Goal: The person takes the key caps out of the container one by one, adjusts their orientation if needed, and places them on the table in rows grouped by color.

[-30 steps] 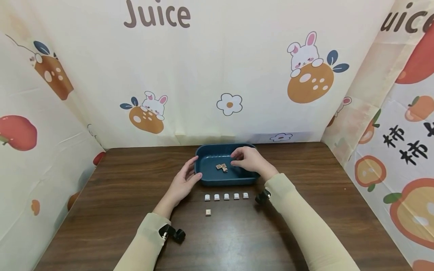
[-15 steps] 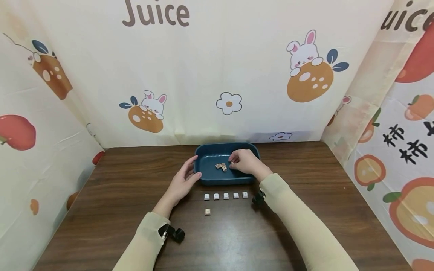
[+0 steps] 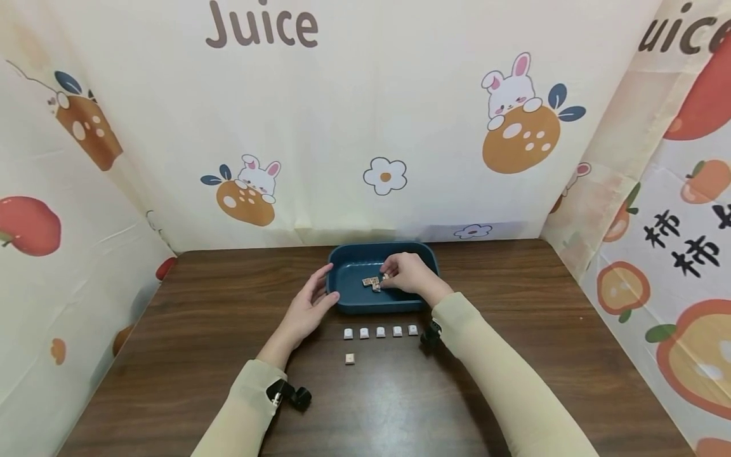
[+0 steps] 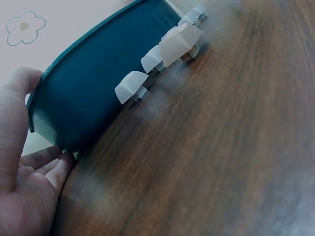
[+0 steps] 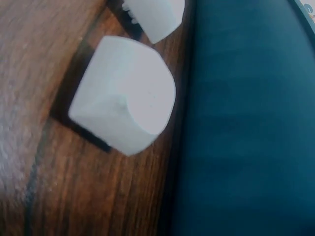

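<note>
The left hand point(image 3: 302, 312) holds the left end of a dark blue tray point(image 3: 379, 308). In the left wrist view its thumb point(image 4: 29, 78) meets the tray rim and its other fingers lie by the base. The right hand point(image 3: 412, 274) is inside the tray, pinching a small pale-and-brown keycap-like piece point(image 3: 386, 276) that its fingers partly hide. Several similar pieces point(image 3: 371, 282) lie together just left of its fingertips. In front of the tray runs a row of white keycaps point(image 3: 380, 332) on small bases. A single cream keycap point(image 3: 350, 359) sits nearer the person.
All of this stands on a brown wood-grain table point(image 3: 228, 355). A patterned cloth wall point(image 3: 320, 127) rises right behind the tray, and similar cloth closes off both sides. A black camera point(image 3: 299, 397) is strapped to the left wrist.
The right hand has moved slightly left inside the tray, the small piece moving with it toward the other pieces. The left hand and the tray stay where they were.
</note>
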`<state>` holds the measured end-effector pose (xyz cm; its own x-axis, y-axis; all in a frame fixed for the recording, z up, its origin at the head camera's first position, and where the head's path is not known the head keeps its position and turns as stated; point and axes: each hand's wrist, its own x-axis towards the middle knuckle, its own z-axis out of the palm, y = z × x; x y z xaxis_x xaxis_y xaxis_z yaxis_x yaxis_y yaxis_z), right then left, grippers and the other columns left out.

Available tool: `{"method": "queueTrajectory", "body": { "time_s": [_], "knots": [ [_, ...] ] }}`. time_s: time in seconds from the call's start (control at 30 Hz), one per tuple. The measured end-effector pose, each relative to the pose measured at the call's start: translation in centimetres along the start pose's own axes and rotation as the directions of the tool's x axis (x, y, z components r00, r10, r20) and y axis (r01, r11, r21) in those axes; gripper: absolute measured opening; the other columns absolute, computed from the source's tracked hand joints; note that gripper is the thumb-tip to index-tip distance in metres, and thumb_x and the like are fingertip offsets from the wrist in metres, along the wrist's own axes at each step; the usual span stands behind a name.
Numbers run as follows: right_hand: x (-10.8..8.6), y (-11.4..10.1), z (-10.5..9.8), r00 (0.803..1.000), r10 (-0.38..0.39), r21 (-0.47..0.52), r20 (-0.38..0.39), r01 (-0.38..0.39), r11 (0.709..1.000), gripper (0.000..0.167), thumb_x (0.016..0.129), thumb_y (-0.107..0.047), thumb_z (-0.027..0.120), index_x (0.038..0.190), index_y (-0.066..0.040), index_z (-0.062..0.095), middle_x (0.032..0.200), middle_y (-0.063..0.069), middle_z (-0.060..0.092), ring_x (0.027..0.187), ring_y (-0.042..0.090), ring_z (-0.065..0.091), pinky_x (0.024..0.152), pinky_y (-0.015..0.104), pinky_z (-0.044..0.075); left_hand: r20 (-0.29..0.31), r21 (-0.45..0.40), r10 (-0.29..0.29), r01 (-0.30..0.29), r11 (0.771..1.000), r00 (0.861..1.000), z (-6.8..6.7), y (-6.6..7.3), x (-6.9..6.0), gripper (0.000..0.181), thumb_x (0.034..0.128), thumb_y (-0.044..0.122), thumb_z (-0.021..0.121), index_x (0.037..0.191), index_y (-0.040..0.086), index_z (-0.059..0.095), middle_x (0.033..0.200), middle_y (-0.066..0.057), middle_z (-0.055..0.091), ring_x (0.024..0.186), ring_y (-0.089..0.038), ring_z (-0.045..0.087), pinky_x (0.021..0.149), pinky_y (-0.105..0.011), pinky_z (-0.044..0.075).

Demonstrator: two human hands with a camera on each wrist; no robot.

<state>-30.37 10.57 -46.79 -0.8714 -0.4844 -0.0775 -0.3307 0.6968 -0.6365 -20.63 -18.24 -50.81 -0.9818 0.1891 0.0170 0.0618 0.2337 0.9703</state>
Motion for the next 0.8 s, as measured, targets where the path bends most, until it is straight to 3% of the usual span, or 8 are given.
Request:
{"method": "queueTrajectory", "body": {
  "time_s": [0.23, 0.5, 0.8],
  "knots": [
    [-0.11, -0.17, 0.02, 1.000, 0.016, 0.011, 0.002, -0.016, 1.000, 0.018, 0.094, -0.007, 0.084, 0.110, -0.005, 0.078, 0.101, 0.003, 0.075, 0.092, 0.016, 0.069, 0.089, 0.037, 0.062, 0.005, 0.003, -0.006, 0.006, 1.000, 1.000, -0.08, -0.11, -0.04, 0.064, 0.1116, 0.027, 0.067, 0.169, 0.035, 0.040, 0.170, -0.016, 0.042, 0.156, -0.035, 0.044, 0.127, -0.051, 0.037],
    [-0.28, -0.20, 0.03, 1.000, -0.019, 0.021, -0.012, 0.020, 1.000, 0.011, 0.099, -0.013, 0.082, 0.109, -0.007, 0.078, 0.100, 0.002, 0.076, 0.092, 0.015, 0.071, 0.090, 0.037, 0.063, 0.000, -0.003, -0.009, 0.009, 1.000, 1.000, -0.07, -0.02, -0.06, 0.064, 0.1115, 0.026, 0.067, 0.169, 0.034, 0.040, 0.170, -0.015, 0.042, 0.156, -0.035, 0.045, 0.127, -0.051, 0.038],
    [-0.46, -0.20, -0.03, 0.997, -0.050, 0.054, -0.058, 0.054, 0.997, 0.013, 0.098, -0.013, 0.083, 0.111, -0.010, 0.082, 0.100, 0.001, 0.077, 0.093, 0.016, 0.073, 0.091, 0.039, 0.064, -0.006, 0.010, -0.001, 0.001, 1.000, 1.000, -0.03, 0.19, -0.18, 0.065, 0.1115, 0.025, 0.067, 0.169, 0.034, 0.039, 0.170, -0.015, 0.042, 0.156, -0.036, 0.044, 0.127, -0.052, 0.038]
  ]
}}
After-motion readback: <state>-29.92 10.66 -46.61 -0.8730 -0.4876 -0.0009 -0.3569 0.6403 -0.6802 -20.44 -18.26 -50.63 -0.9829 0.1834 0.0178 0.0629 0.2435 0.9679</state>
